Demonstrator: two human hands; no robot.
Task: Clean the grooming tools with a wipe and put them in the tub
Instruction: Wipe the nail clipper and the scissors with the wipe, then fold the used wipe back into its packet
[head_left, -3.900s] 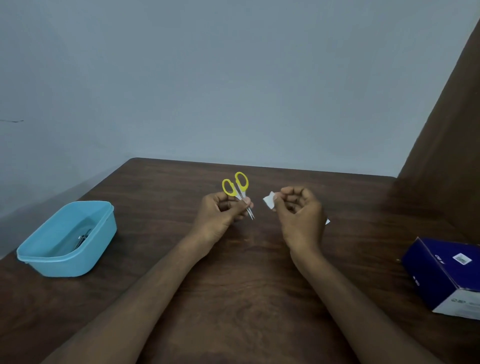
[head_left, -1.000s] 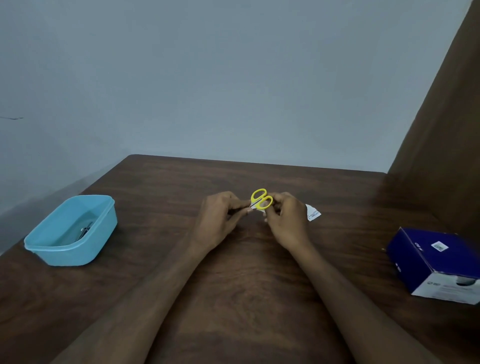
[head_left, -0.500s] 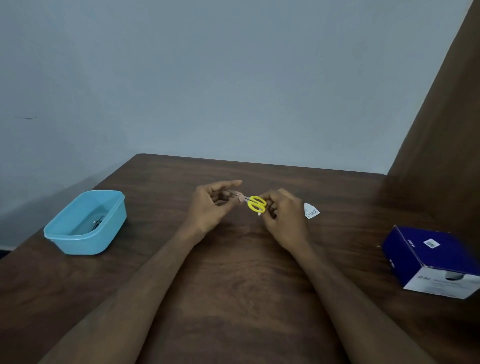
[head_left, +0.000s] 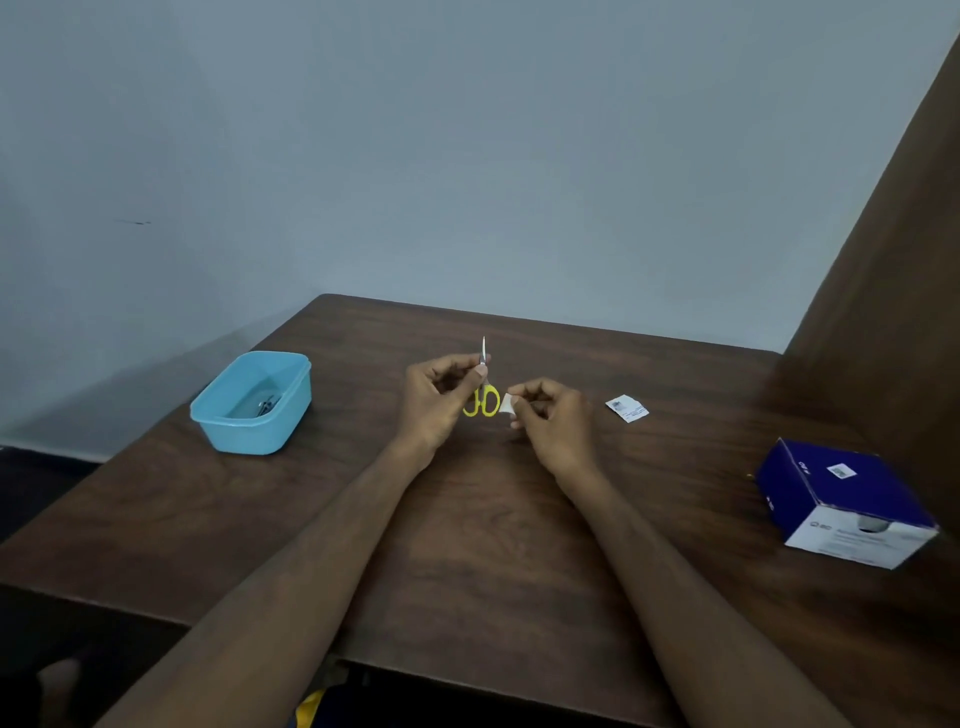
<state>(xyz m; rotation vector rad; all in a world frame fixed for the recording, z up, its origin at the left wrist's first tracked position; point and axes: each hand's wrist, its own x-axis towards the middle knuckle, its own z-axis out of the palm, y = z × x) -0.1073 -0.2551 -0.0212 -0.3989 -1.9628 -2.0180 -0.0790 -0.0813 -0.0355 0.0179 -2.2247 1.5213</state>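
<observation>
The left hand (head_left: 441, 400) pinched the yellow-handled scissors (head_left: 483, 395) at the blades – tips up, loops hanging just below its fingertips – while the right hand (head_left: 553, 415), fingers curled, pinched a small white wipe (head_left: 506, 404) just beside those loops, the blue tub (head_left: 254, 402) well left of both hands.

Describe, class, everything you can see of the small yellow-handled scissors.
The scissors are small, with two yellow, plastic-looking finger loops and thin silvery metal blades. The blades are closed and point up and away from the camera; the loops hang below. The left hand pinches them near the pivot, above the wooden table. The right hand holds a white wipe just beside the loops; contact is unclear.
</observation>
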